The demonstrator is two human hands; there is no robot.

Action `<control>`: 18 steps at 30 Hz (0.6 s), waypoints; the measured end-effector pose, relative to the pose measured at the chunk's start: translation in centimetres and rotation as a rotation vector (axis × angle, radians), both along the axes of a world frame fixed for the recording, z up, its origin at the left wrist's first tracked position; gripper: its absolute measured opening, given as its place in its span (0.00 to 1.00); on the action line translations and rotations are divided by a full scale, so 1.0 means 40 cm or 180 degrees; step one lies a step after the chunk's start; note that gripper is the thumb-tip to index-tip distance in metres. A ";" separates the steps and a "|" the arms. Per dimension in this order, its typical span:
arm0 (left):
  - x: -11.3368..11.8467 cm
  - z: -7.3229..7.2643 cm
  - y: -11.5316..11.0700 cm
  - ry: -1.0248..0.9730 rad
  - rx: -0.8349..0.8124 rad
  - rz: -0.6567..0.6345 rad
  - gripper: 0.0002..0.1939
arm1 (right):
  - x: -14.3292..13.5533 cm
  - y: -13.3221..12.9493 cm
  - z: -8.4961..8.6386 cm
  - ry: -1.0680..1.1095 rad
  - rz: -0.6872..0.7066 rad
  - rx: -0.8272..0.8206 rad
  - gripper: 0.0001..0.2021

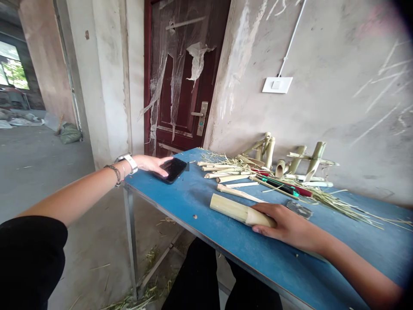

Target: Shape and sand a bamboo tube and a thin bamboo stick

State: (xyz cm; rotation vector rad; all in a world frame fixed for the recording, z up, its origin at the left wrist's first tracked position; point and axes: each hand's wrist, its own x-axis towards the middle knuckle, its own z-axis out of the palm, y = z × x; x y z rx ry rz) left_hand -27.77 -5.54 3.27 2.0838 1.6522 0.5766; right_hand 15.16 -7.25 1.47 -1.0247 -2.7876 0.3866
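My left hand [155,165], with a white watch on its wrist, is at the far left end of the blue table. Its thumb lies on top of a black phone [175,170] and the other fingers are at the phone's far edge, partly hidden. My right hand [280,221] is wrapped round the right end of a thick pale bamboo tube [230,207], which lies on the table near the front edge. Just behind the right hand is a dark, flat block [299,209]. Several thin bamboo pieces [226,168] lie behind the tube.
Along the wall stand bamboo constructions [314,161] amid shavings and green-and-black tools [280,186]. The blue table [180,198] has a metal-edged front, with my legs below it. A dark red door [187,86] with torn plastic is behind. Shavings litter the floor.
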 end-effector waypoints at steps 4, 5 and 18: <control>-0.002 0.008 0.003 -0.0122 -0.0655 -0.0276 0.47 | 0.000 -0.002 0.001 0.0087 0.0077 0.0032 0.20; -0.002 0.008 0.005 -0.0144 -0.0702 -0.0282 0.48 | 0.000 -0.003 0.002 0.0092 0.0095 0.0053 0.20; -0.061 -0.035 0.066 -0.0248 -0.0412 -0.0182 0.45 | -0.001 -0.001 0.001 -0.0007 0.0081 0.0350 0.20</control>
